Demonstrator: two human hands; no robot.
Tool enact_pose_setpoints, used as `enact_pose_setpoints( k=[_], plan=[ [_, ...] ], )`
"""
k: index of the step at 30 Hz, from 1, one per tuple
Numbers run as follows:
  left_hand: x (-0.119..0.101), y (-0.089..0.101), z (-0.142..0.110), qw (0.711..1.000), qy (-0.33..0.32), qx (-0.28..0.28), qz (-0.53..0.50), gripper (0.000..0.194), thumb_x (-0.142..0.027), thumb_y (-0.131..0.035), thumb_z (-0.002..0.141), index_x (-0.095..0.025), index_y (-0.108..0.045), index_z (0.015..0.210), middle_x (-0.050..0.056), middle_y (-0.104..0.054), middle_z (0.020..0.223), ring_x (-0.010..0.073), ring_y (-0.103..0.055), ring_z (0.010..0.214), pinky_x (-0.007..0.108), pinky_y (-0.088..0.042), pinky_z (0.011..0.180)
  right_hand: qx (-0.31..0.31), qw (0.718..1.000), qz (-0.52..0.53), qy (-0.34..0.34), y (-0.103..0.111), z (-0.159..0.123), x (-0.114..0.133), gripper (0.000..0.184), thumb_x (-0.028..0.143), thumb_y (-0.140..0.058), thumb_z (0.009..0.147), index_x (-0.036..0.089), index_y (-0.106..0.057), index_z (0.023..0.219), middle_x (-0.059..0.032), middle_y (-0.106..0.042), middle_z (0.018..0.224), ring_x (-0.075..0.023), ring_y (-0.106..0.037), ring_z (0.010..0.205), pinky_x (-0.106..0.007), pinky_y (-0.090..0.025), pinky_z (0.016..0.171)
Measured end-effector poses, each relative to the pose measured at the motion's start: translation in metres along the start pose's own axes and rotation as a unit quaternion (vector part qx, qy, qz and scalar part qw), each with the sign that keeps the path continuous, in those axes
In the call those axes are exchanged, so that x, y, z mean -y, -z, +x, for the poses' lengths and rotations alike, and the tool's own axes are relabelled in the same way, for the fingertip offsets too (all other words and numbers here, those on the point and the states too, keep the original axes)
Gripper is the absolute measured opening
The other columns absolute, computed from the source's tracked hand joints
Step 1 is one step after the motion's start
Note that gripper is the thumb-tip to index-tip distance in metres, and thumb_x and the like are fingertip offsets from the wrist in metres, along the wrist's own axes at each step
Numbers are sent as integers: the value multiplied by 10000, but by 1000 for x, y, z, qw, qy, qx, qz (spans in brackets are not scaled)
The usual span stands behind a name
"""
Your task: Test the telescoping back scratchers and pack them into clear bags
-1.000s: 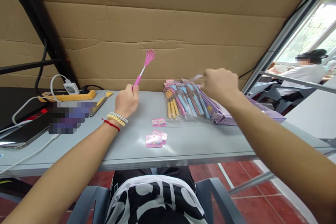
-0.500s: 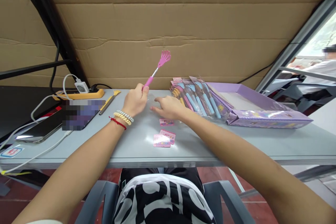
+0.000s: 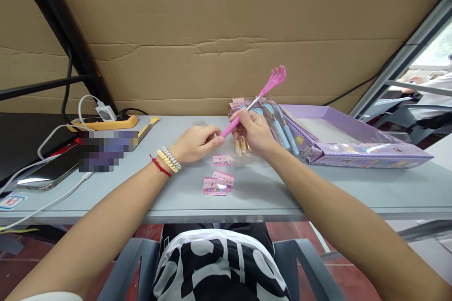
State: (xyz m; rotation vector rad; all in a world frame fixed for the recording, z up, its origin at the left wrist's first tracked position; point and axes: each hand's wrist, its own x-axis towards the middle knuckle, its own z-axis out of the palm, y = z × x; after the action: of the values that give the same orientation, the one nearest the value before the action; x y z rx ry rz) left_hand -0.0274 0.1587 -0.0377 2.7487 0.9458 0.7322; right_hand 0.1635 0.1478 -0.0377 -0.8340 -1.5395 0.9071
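A pink back scratcher (image 3: 273, 80) with a metal shaft slants up to the right above the desk, its claw end highest. My right hand (image 3: 259, 135) is closed around it where the handle meets the shaft. The thumb and fingertips of my left hand (image 3: 194, 145) pinch the handle's lower end. Below the hands lie pink printed cards (image 3: 215, 187), two overlapping and one apart. Beyond my right hand is a pile of back scratchers in clear bags (image 3: 287, 134), mostly blue, partly hidden by that hand.
A shallow purple box (image 3: 370, 156) stands right of the pile. At the left, a yellow back scratcher (image 3: 150, 127), phones (image 3: 52, 167), white cables and a yellow power strip (image 3: 123, 122) are on the grey desk (image 3: 268, 197). Cardboard (image 3: 197, 19) walls the back.
The pink back scratcher has moved right and tilted further over. My right hand, empty before, has taken hold of it. My left hand has shifted to the handle's lower end.
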Motion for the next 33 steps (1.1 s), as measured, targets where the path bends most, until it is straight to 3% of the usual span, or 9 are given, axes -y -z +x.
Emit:
enact_pose_setpoints(
  k=[4,8,10,13,15,17,21,27,33],
  plan=[
    [6,-2,0,999,-22,35,-1,316,-421,-462,868,-170,-596,1006,74,-663,1014,200,-593,938,326,-444,849,-85,996,-8,-7,20,2,17,578,776,-432,765,205,-411,671,15,-466,562,-85,-446,451,-226,-355,423],
    [14,-10,2,995,-31,78,48,365,-248,-548,765,-154,-591,1116,105,-629,1160,241,-556,1099,378,-423,973,-13,980,-166,-113,38,0,28,524,685,-416,837,213,-358,616,23,-416,488,-90,-388,388,-237,-299,392],
    [16,-15,2,994,-27,84,69,426,-193,-538,745,-151,-577,1167,107,-620,1182,246,-552,1117,382,-423,985,45,934,-313,-165,39,-2,30,490,599,-484,842,204,-373,575,17,-427,470,-87,-380,390,-241,-282,408],
    [17,-19,3,992,-14,87,92,452,-201,-533,762,-146,-562,1210,109,-622,1183,250,-559,1114,377,-435,972,130,842,-477,-217,32,-6,31,432,485,-625,767,192,-423,523,-9,-511,494,-96,-429,423,-255,-299,448],
    [17,-20,3,991,-8,93,94,443,-226,-535,784,-151,-560,1220,106,-626,1185,245,-567,1109,364,-445,957,190,801,-508,-254,27,-9,32,404,464,-655,730,189,-459,507,-27,-557,510,-110,-464,419,-269,-322,457],
    [16,-21,2,991,1,98,89,432,-242,-535,801,-159,-560,1225,103,-632,1191,237,-585,1086,344,-460,927,231,784,-503,-282,24,-11,33,386,467,-664,708,185,-493,507,-46,-596,536,-127,-500,412,-280,-353,460],
    [16,-21,2,991,21,100,85,416,-270,-532,817,-160,-572,1216,101,-655,1159,234,-626,1006,338,-482,864,251,821,-430,-280,26,-13,34,308,387,-708,646,182,-515,520,-44,-615,566,-134,-528,429,-273,-363,440],
    [18,-16,2,989,63,107,85,456,-309,-517,816,-168,-560,1248,96,-680,1100,236,-636,976,347,-486,837,210,859,-395,-250,25,-13,33,203,168,-619,598,208,-420,584,42,-501,448,-84,-376,382,-236,-225,372],
    [15,-7,-2,992,59,75,87,582,-346,-561,767,-141,-502,1308,125,-576,1282,269,-554,1153,386,-439,984,138,901,-392,-125,21,-12,25,160,74,-503,590,190,-392,586,16,-582,608,-105,-508,591,-217,-327,508]
  ],
)
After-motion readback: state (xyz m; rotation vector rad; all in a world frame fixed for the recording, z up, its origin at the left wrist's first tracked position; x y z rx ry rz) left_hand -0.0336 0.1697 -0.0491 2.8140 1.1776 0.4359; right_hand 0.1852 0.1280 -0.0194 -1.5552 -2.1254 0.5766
